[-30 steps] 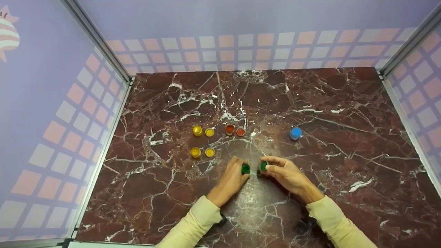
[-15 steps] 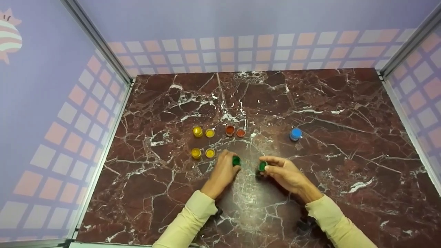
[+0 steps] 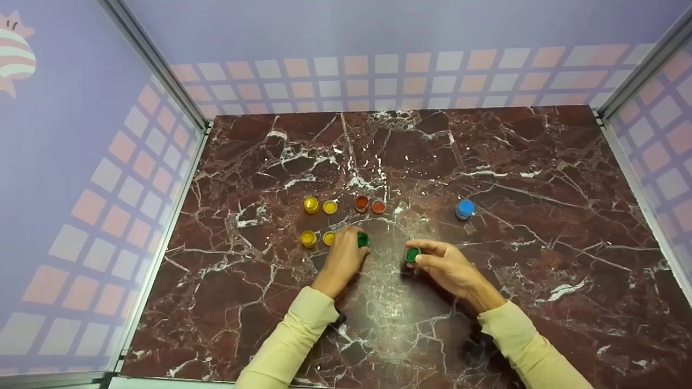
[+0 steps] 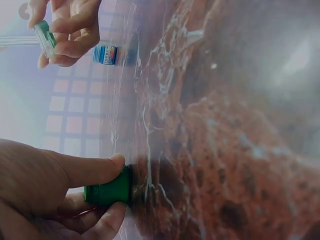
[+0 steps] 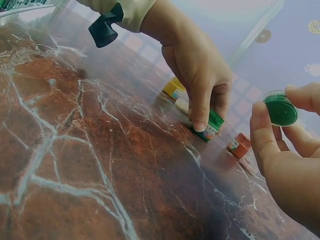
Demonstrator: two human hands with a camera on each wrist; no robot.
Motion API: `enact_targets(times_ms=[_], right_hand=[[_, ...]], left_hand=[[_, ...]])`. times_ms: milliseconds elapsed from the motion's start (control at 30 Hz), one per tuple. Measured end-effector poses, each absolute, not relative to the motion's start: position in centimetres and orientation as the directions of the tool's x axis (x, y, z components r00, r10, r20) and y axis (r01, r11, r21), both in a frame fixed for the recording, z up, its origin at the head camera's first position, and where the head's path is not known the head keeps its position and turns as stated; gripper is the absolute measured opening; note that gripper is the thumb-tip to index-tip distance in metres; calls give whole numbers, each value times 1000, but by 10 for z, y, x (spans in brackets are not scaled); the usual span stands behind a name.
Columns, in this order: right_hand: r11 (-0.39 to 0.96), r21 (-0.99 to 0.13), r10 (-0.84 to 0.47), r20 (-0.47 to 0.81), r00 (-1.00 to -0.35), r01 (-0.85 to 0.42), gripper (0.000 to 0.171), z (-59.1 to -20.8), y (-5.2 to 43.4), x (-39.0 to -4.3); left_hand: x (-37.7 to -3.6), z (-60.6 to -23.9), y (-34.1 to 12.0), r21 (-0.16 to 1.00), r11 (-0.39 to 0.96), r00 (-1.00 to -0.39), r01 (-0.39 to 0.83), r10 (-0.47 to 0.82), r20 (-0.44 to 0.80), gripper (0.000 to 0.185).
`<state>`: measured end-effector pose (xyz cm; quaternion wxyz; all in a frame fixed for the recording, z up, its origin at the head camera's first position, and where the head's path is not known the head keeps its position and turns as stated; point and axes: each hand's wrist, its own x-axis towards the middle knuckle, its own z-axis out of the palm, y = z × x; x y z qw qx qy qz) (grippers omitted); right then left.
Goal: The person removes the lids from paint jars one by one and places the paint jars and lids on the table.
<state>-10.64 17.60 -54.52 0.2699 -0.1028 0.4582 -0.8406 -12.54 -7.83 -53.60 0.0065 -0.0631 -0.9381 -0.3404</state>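
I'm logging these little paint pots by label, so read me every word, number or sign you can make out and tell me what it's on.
No text can be read.
Blue pot: a printed band on its side, too blurred to read.
Green pot gripped by the left hand: a pale label on its side, too small to read.
Green lid in the right hand: no print visible.

The head view looks steeply down from the near edge of the bench, taking in all four edges. The left wrist view sits low and close, rolled sideways, facing right. The right wrist view skims low, facing left. All share the bench's middle.
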Motion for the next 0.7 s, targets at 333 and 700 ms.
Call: enact_targets(times_ms=[333, 700], right_hand=[[-442, -825, -512, -90, -854, 352, 33, -538, 168, -117], [-360, -873, -511, -111, -852, 329, 45, -533, 162, -131]], left_hand=[[-134, -535, -76, 643, 761, -996, 90, 83, 41, 35], [-136, -534, -77, 617, 778, -993, 118, 111, 50, 35]])
